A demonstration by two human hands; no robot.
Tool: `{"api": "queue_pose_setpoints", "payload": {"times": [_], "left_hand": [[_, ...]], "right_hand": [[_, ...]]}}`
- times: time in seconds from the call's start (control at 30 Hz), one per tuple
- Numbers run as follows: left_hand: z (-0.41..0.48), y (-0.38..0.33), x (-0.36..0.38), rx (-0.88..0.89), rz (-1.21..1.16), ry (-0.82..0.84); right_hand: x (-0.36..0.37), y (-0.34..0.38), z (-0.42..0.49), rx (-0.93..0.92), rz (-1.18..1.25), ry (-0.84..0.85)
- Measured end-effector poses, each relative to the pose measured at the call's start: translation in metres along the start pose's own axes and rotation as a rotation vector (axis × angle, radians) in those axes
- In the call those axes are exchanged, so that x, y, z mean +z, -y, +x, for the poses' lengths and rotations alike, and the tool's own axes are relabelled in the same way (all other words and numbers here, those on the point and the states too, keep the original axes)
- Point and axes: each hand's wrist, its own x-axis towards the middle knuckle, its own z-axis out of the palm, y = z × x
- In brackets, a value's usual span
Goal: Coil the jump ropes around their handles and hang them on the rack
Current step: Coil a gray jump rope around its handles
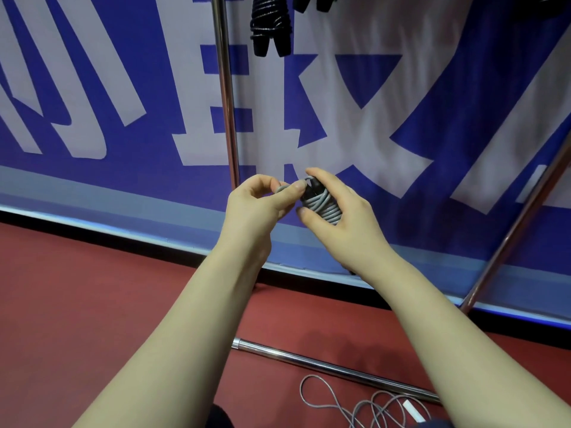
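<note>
**Finishing the wrap on the grey rope**

The grey rope (326, 205) is held in the air just right of the pole (227, 112), near its lower part. It is already wound in close turns round its dark handles. The right hand (343, 211) curls round the bundle, with the thumb under it and the fingers over the top. The left hand (256, 199) pinches the last free bit of cord between thumb and forefinger at the bundle's upper end.

The step in hand looks like securing the tail. To do it well, the right hand should hold firm so the turns cannot slacken. The left hand should draw the tail snug and tuck it under a turn, or leave a loop big enough to hang. A loose tail would probably let the coil spring open on the rack. Where the tail ends is hidden by the fingers.

High up and just right of the pole, black ropes (270, 26) hang already coiled, which marks where this one should go.

The floor (92, 288) is dark red and smooth. Behind the pole a blue banner (370, 103) with large white characters covers the wall. Right of the pole's foot a chrome bar (324, 369) lies on the floor. Beyond the bar, nearer the camera, a loose rope (364, 409) sprawls uncoiled. A slanted tube (519, 230) rises well to the pole's right.
</note>
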Motion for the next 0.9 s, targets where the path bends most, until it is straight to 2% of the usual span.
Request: {"api": "queue_pose_setpoints", "payload": {"times": [0.13,0.3,0.4,0.57,0.63,0.7,0.8,0.9], "left_hand": [[-0.004,-0.003,0.003,0.058,-0.005,-0.009],[-0.004,-0.008,0.004,0.091,0.085,0.078],[0.0,-0.011,-0.004,0.015,0.116,0.204],[-0.002,-0.001,-0.005,-0.041,0.249,0.309],[-0.002,0.001,-0.002,-0.037,0.341,0.301],[-0.003,-0.001,-0.001,-0.024,0.421,0.247],[-0.006,-0.002,0.003,-0.163,0.283,0.274],[-0.012,-0.001,0.014,-0.328,0.177,0.237]], "right_hand": [[-0.004,0.0,-0.002,-0.013,-0.011,0.032],[-0.015,-0.002,-0.004,0.159,0.414,0.131],[-0.017,-0.008,-0.003,0.189,0.45,0.17],[-0.022,-0.019,-0.004,0.244,0.194,0.291],[-0.021,-0.019,-0.005,0.268,0.094,0.218],[-0.017,-0.015,-0.006,0.266,-0.061,0.074],[-0.015,-0.006,-0.007,0.22,-0.311,-0.048],[-0.016,-0.006,-0.005,0.153,-0.542,-0.053]]}}
